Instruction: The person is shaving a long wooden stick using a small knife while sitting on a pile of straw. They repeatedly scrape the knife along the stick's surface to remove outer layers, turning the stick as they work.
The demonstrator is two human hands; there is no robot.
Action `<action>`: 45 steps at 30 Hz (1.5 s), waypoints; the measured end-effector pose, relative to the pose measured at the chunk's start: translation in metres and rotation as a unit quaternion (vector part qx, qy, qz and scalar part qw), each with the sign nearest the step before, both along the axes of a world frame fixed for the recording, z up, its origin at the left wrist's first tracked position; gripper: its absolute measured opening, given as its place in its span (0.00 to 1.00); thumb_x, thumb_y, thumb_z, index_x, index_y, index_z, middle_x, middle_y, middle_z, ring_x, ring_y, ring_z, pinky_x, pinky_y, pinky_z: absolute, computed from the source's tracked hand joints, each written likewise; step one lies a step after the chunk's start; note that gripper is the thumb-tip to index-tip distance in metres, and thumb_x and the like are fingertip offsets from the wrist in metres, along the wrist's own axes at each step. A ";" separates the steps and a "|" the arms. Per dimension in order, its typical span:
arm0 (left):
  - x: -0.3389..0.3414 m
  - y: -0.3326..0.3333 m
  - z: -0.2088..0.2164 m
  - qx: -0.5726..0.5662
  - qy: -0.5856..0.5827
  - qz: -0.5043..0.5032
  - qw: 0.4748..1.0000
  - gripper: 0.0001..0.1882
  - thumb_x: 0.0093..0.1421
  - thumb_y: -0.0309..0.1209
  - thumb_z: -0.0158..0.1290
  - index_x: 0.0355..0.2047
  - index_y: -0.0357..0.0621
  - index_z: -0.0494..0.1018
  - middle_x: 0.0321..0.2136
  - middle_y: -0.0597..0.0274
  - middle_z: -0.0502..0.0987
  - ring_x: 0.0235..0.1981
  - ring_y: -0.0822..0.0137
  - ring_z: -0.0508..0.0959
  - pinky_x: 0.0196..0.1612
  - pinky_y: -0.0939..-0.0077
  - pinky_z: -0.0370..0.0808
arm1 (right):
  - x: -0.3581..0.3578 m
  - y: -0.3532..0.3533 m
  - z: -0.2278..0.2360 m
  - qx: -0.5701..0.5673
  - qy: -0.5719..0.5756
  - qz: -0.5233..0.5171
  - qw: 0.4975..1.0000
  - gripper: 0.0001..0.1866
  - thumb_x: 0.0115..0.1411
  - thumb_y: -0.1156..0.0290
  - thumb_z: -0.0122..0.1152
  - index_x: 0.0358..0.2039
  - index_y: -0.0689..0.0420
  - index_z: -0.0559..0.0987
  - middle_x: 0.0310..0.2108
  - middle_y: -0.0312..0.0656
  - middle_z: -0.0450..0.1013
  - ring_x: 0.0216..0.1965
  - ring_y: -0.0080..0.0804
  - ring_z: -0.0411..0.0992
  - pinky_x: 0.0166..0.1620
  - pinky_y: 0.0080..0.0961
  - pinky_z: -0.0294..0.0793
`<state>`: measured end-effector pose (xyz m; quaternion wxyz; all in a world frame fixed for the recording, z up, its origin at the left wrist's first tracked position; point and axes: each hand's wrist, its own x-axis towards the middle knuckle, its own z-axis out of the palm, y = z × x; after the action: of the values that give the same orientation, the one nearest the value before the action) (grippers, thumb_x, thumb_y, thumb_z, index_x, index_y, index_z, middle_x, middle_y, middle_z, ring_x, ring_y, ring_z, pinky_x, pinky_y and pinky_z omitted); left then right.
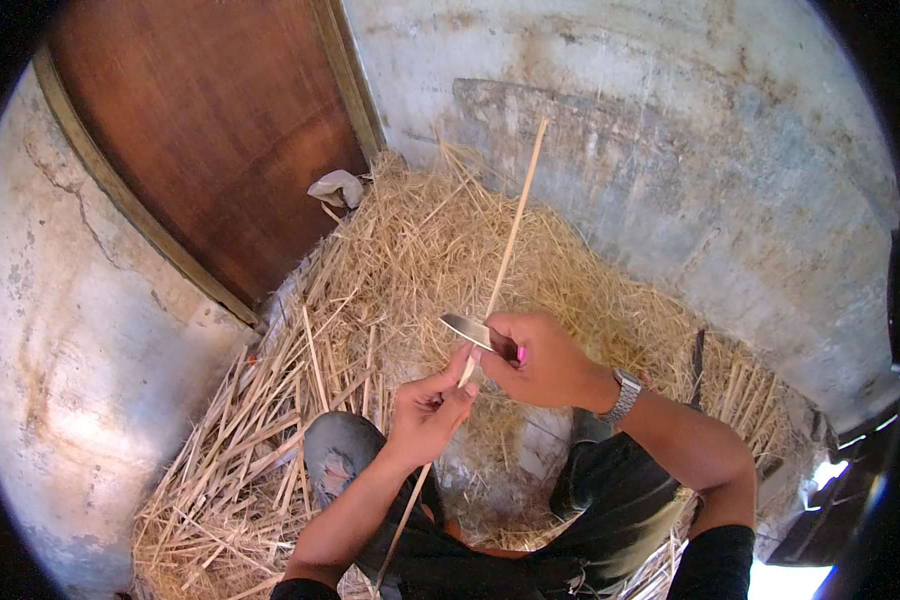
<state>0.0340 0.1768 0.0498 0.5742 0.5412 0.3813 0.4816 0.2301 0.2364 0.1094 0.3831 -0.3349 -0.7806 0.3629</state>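
Observation:
A long, thin pale strip (516,222), seemingly bamboo, runs from between my knees up toward the wall. My left hand (426,412) pinches it near its middle, fingers closed. In my right hand (548,362) is a knife (467,330), its short blade pointing left and lying across the strip just above my left fingertips. The knife's handle is mostly hidden by my fingers; a small pink spot shows there. A metal watch (625,394) circles my right wrist.
Thin shavings (420,235) heap up ahead against a stained wall (650,150). Many cut strips (235,425) lie at the left. A brown wooden door (210,120) stands at the far left, with a crumpled pale bag (337,188) beside it. My bent knees flank the work.

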 end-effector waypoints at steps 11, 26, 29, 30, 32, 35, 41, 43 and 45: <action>0.010 0.001 -0.002 0.029 -0.027 -0.004 0.999 0.23 0.67 0.21 0.52 0.62 0.45 0.70 0.18 0.77 0.65 0.19 0.85 0.61 0.21 0.85 0.58 | 0.011 0.007 0.009 0.101 -0.093 0.046 0.990 0.11 0.53 0.68 0.64 0.24 0.56 0.70 0.13 0.40 0.66 0.15 0.39 0.69 0.21 0.33 0.67; -0.009 0.009 0.014 -0.036 -0.083 -0.010 0.996 0.27 0.70 0.25 0.50 0.68 0.44 0.61 0.16 0.77 0.61 0.15 0.84 0.58 0.18 0.84 0.56 | 0.003 -0.012 0.020 0.003 -0.074 -0.029 0.997 0.12 0.53 0.65 0.69 0.28 0.56 0.74 0.13 0.38 0.65 0.15 0.28 0.67 0.22 0.28 0.66; -0.009 0.010 0.016 -0.045 -0.069 -0.019 0.996 0.27 0.70 0.25 0.50 0.68 0.44 0.60 0.16 0.77 0.62 0.15 0.84 0.58 0.19 0.84 0.56 | 0.003 -0.012 0.013 0.006 -0.067 -0.054 0.996 0.13 0.54 0.65 0.69 0.28 0.57 0.74 0.13 0.37 0.65 0.14 0.26 0.66 0.21 0.28 0.65; -0.009 0.010 0.015 -0.041 -0.074 -0.027 0.996 0.27 0.70 0.25 0.50 0.68 0.44 0.60 0.16 0.77 0.62 0.15 0.84 0.58 0.19 0.84 0.55 | 0.002 -0.013 0.010 0.012 -0.055 -0.065 0.996 0.13 0.55 0.65 0.69 0.28 0.58 0.74 0.13 0.37 0.65 0.14 0.26 0.65 0.21 0.27 0.64; -0.009 0.011 0.014 -0.037 -0.077 -0.036 0.996 0.28 0.70 0.25 0.50 0.68 0.44 0.60 0.16 0.77 0.62 0.15 0.84 0.58 0.19 0.84 0.55 | 0.000 -0.013 0.010 0.019 -0.047 -0.071 0.996 0.13 0.55 0.65 0.69 0.28 0.58 0.74 0.13 0.37 0.65 0.14 0.26 0.65 0.20 0.28 0.64; -0.010 0.012 0.008 -0.017 -0.067 -0.030 0.997 0.27 0.69 0.25 0.50 0.68 0.44 0.60 0.15 0.77 0.61 0.15 0.85 0.58 0.19 0.84 0.55 | -0.003 -0.015 0.009 0.028 -0.040 -0.080 0.996 0.14 0.56 0.64 0.69 0.27 0.58 0.73 0.13 0.37 0.65 0.14 0.26 0.65 0.20 0.28 0.63; -0.005 0.010 0.007 0.034 0.009 -0.003 0.999 0.26 0.68 0.26 0.52 0.67 0.46 0.64 0.15 0.79 0.61 0.15 0.84 0.56 0.18 0.84 0.54 | -0.005 -0.016 0.006 0.061 -0.050 -0.092 0.993 0.13 0.58 0.65 0.67 0.27 0.58 0.73 0.13 0.39 0.66 0.14 0.33 0.68 0.20 0.30 0.65; -0.005 0.007 0.006 0.068 0.022 -0.006 0.997 0.26 0.68 0.22 0.51 0.66 0.40 0.63 0.24 0.81 0.66 0.23 0.86 0.60 0.26 0.87 0.58 | -0.007 -0.016 0.005 0.077 -0.054 -0.091 0.991 0.12 0.58 0.66 0.67 0.28 0.58 0.74 0.14 0.40 0.67 0.15 0.37 0.70 0.20 0.31 0.66; -0.004 0.006 0.007 0.075 0.035 -0.006 0.997 0.26 0.67 0.20 0.50 0.66 0.38 0.63 0.28 0.81 0.66 0.26 0.86 0.61 0.29 0.88 0.60 | -0.007 -0.016 0.000 0.095 -0.063 -0.104 0.988 0.10 0.58 0.67 0.67 0.31 0.57 0.75 0.15 0.43 0.71 0.17 0.45 0.73 0.21 0.35 0.68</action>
<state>0.0296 0.1829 0.0570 0.5210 0.6016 0.3612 0.4859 0.2226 0.2206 0.1096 0.3989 -0.3990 -0.7948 0.2235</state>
